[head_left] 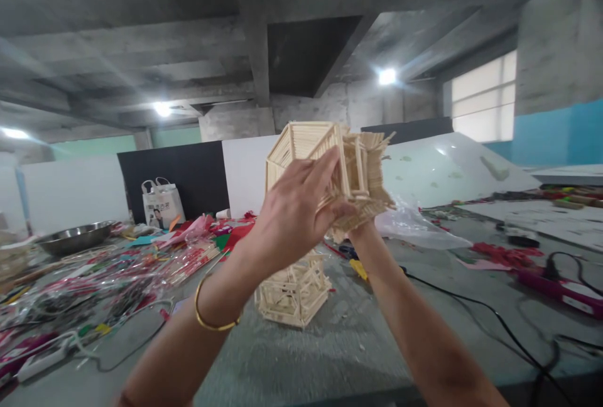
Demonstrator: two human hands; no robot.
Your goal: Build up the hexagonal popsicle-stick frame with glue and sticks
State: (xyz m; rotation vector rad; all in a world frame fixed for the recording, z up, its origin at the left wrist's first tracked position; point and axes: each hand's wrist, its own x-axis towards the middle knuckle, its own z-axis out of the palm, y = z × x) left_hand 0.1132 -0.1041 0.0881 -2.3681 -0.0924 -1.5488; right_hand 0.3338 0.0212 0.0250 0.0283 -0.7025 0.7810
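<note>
A model tower section built of pale wooden sticks (304, 137) is lifted above the table and tilted on its side, its flared, jagged-edged part (374, 165) pointing right. My left hand (301, 200) lies across its near side, fingers stretched along the sticks and thumb below, gripping it. From beneath, my right hand (362, 231) reaches up behind the flared part and supports it; its fingers are hidden. Directly below stands a second, smaller stick frame (294, 294), many-sided and openwork, upright on the table. My left forearm partly covers its top.
Plastic-wrapped craft materials (188, 262) crowd the left side, near a metal bowl (75, 237) and a white bag (161, 203). A yellow-handled tool (358, 269) lies behind my right forearm. On the right are a black cable (475, 303) and a purple power strip (560, 291).
</note>
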